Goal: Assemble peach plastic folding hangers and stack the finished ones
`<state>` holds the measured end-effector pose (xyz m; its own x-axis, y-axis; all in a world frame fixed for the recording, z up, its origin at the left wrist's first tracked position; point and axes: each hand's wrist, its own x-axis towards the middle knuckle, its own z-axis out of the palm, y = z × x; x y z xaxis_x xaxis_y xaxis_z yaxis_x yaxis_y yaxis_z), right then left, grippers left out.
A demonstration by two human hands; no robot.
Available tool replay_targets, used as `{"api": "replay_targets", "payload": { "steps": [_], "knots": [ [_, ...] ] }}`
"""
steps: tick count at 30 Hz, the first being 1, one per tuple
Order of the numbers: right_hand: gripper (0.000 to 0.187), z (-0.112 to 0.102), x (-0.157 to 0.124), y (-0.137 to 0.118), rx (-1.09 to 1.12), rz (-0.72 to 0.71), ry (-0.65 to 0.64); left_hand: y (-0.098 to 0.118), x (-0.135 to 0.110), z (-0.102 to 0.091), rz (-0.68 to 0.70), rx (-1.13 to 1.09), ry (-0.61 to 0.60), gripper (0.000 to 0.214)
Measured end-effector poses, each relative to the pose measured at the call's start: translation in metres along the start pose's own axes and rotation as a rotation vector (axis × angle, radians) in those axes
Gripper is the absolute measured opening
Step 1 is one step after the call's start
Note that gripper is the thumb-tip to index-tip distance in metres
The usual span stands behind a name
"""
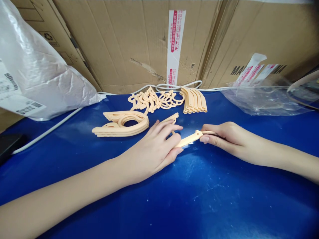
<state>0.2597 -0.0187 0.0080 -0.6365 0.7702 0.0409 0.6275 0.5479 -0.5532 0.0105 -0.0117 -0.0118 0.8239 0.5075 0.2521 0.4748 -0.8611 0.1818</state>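
Observation:
My left hand (159, 144) is closed on a beige plastic hanger frame (190, 138), its thumb below and its fingers over the top. Part of that frame sticks out behind the fingers; the rest is hidden under the palm. At the frame's right end, my right hand (224, 139) pinches a thin beige hanger part (208, 132) between thumb and fingers. The two pieces meet near a small hole; whether they are joined, I cannot tell. Left of my left hand lies a stack of folded beige hangers (122, 124).
Behind my hands lie a pile of loose hooks (147, 99), several rings (170, 99) and a row of curved arms (195, 100). Cardboard boxes (124, 43) wall off the back of the blue table (199, 199). A white mailer bag (50, 66), a cable (47, 132) and clear plastic (264, 99) flank them.

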Motion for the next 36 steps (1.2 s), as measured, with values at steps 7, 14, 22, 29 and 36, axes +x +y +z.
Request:
{"api": "replay_targets", "payload": {
  "steps": [7,14,22,29,36],
  "knots": [
    [0.035,0.003,-0.002,0.002,-0.291,-0.058,0.067,-0.001,-0.001,0.0,0.009,-0.023,-0.001,0.025],
    [0.042,0.006,-0.002,0.008,-0.529,-0.166,0.135,-0.002,-0.001,0.001,0.013,-0.035,0.0,0.023],
    [0.042,0.009,-0.002,0.01,-0.651,-0.254,0.223,-0.002,-0.002,0.0,0.003,-0.027,-0.024,0.023],
    [0.039,0.008,0.0,0.009,-0.742,-0.292,0.251,-0.003,-0.002,0.001,0.004,-0.043,-0.032,0.023],
    [0.037,0.008,0.0,0.01,-0.921,-0.372,0.301,-0.003,-0.001,0.001,0.008,-0.052,-0.026,0.024]
  ]
}}
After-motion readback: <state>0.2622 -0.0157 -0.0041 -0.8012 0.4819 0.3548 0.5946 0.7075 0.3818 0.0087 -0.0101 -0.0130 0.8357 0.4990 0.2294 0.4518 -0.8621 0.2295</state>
